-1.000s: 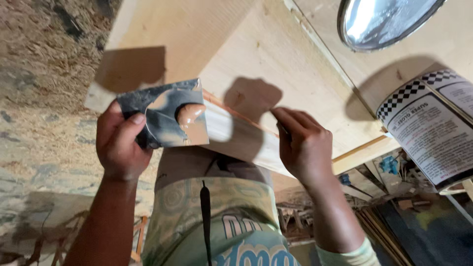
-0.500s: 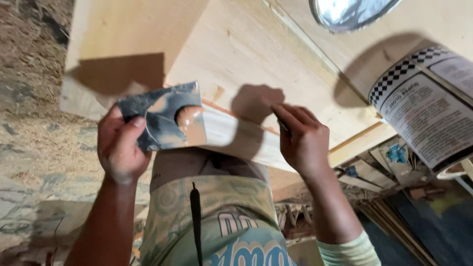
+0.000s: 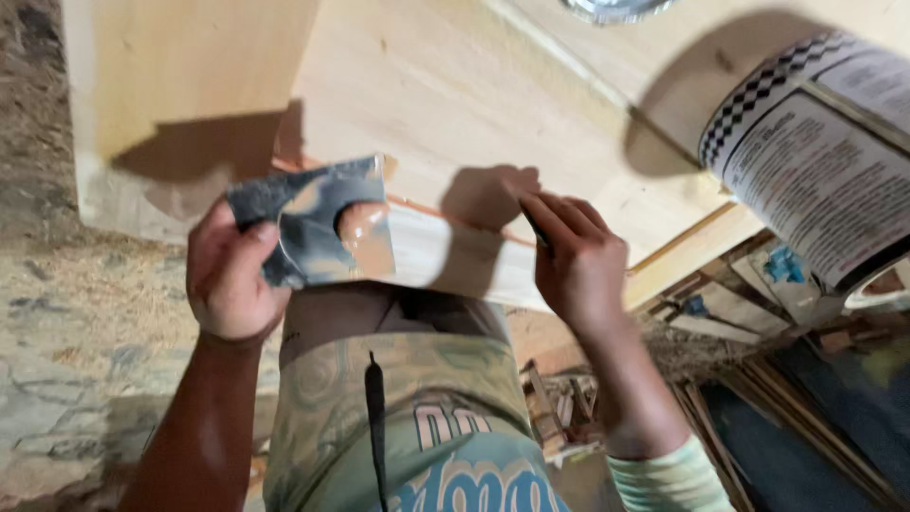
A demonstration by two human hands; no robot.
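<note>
My left hand [image 3: 230,277] grips a flat grey metal scraper plate [image 3: 308,228] smeared with a tan lump of filler near its right side. The plate rests against the near edge of a pale wooden board [image 3: 455,104]. My right hand [image 3: 578,261] is pinched on a thin dark tool whose tip shows at the fingers, pressed to the board's front edge strip [image 3: 464,265]. Both hands cast shadows on the wood.
A large printed tin can [image 3: 815,161] stands on the board at the right. A round metal lid [image 3: 616,8] peeks in at the top. Rough stone and sawdust floor [image 3: 57,313] lies at the left; wood offcuts and frames [image 3: 739,313] pile at the lower right.
The view has shifted downward, so the lid has slid almost out at the top. Both hands stay at the board's edge, the scraper plate still held in the left.
</note>
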